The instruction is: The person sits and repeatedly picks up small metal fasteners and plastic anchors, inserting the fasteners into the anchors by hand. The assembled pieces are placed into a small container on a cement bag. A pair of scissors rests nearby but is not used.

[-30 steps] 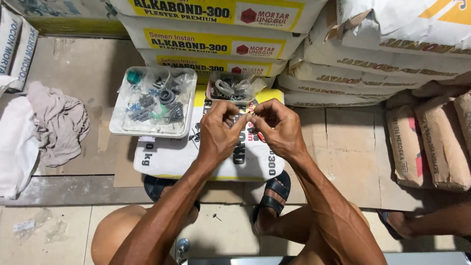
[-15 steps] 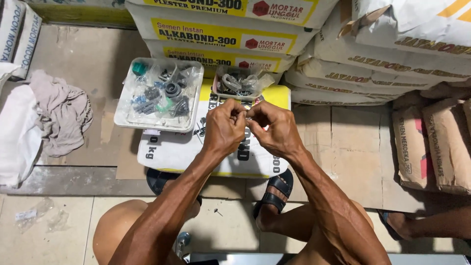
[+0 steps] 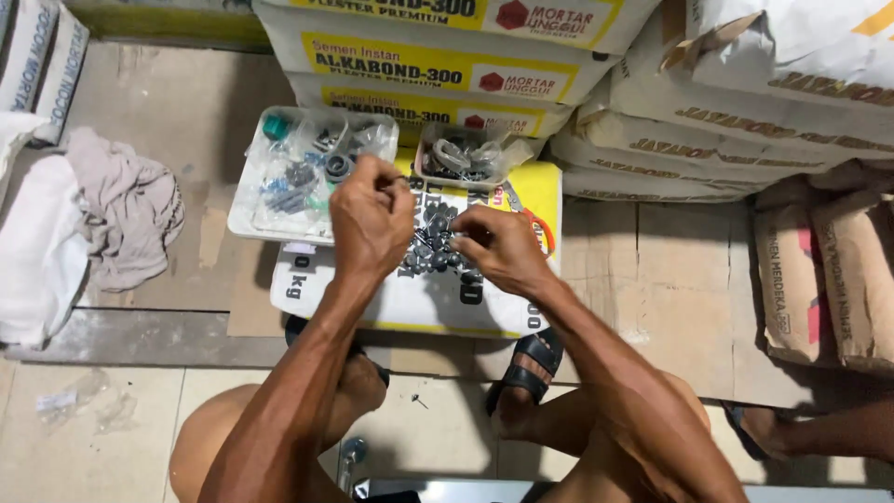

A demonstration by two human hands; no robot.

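We had our left hand (image 3: 371, 222) pinched on a small metal ring, right hand (image 3: 498, 247) fingers together picking fittings (image 3: 430, 251) at 3 o'clock; tiny, hard, probably slippery.

Stacked cement sacks (image 3: 447, 65), brown paper sacks (image 3: 819, 279), crumpled grey cloth (image 3: 126, 210), black sandals (image 3: 526, 368), tiled floor (image 3: 84, 438)

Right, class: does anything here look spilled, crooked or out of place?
Small dark metal parts lie loose in a heap on the sack beside both trays, under the hands. A crumpled cloth lies on the floor.
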